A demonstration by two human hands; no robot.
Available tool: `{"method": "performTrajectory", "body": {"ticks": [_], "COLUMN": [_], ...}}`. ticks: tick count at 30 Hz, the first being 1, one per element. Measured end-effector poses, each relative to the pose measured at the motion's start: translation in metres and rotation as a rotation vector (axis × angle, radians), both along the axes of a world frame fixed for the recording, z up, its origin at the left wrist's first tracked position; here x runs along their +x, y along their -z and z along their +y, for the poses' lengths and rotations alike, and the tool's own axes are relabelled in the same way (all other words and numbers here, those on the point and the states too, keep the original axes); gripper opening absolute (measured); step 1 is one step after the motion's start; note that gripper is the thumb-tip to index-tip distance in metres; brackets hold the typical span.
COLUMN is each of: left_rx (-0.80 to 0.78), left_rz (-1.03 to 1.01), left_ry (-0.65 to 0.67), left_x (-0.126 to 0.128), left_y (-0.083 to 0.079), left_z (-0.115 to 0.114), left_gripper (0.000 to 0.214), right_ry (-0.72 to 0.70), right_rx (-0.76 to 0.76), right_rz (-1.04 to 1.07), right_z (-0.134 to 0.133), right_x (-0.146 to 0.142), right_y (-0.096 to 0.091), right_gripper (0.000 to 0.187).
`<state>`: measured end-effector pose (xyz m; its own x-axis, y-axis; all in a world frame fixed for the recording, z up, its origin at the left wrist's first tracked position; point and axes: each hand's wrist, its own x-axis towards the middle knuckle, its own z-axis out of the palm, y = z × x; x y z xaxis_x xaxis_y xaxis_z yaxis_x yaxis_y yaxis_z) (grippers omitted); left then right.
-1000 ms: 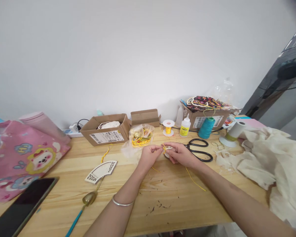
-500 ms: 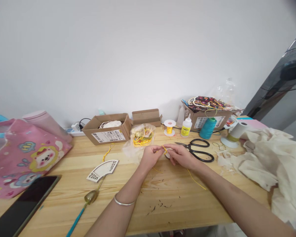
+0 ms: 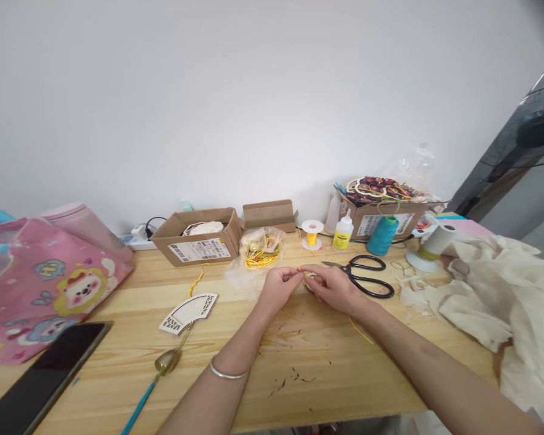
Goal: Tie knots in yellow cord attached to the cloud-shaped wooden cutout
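Observation:
My left hand [image 3: 280,289] and my right hand [image 3: 333,287] meet over the middle of the table, both pinching a thin yellow cord [image 3: 361,331]. One loose end trails out under my right wrist, and a short piece shows below my left hand. A small round pale item partly shows behind my right fingers; what it is I cannot make out. Just right of my right hand lie black-handled scissors [image 3: 367,278]. To the left rests a fan-shaped wooden pendant [image 3: 189,313] with a yellow braided cord above, a brass-coloured bell [image 3: 167,361] and a teal tassel [image 3: 138,408] below.
Behind my hands stand a plastic bag of yellow cords [image 3: 262,257], a yellow thread spool [image 3: 312,235], a glue bottle [image 3: 343,232] and a teal thread cone [image 3: 382,235]. Cardboard boxes [image 3: 199,248] line the wall. A phone [image 3: 45,377] lies left, cream cloth [image 3: 480,296] right.
My fingers have shifted slightly on the yellow cord, the right ones curling in more. The cord's trailing end has drawn in a little towards my right wrist.

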<state>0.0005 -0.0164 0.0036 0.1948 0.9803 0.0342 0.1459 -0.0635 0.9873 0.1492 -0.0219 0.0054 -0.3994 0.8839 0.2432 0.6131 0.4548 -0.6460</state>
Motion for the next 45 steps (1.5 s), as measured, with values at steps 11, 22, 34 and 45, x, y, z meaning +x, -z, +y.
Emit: {"method": "performTrajectory", "body": {"ticks": [11,22,34,45], "left_rx": [-0.007,0.041,0.018,0.031], "left_rz": [0.001,0.019,0.039,0.087], "left_ry": [0.031,0.018,0.088,0.057], "left_x": [-0.001,-0.002,-0.002,-0.002], "left_y": [0.002,0.004,0.009,0.009], "left_z": [0.001,0.002,0.004,0.004], "left_gripper": [0.022,0.022,0.028,0.025], "right_ry": [-0.015,-0.056,0.03,0.062], "right_rx": [0.012,0.051,0.17,0.159], "right_rz": [-0.054,-0.098,-0.067,-0.138], "right_z": [-0.003,-0.003,0.008,0.008], "right_x": [-0.001,0.0,0.004,0.006], "right_y": [-0.007,-0.005,0.005,0.0], "right_gripper": [0.035,0.039,0.019,0.015]}}
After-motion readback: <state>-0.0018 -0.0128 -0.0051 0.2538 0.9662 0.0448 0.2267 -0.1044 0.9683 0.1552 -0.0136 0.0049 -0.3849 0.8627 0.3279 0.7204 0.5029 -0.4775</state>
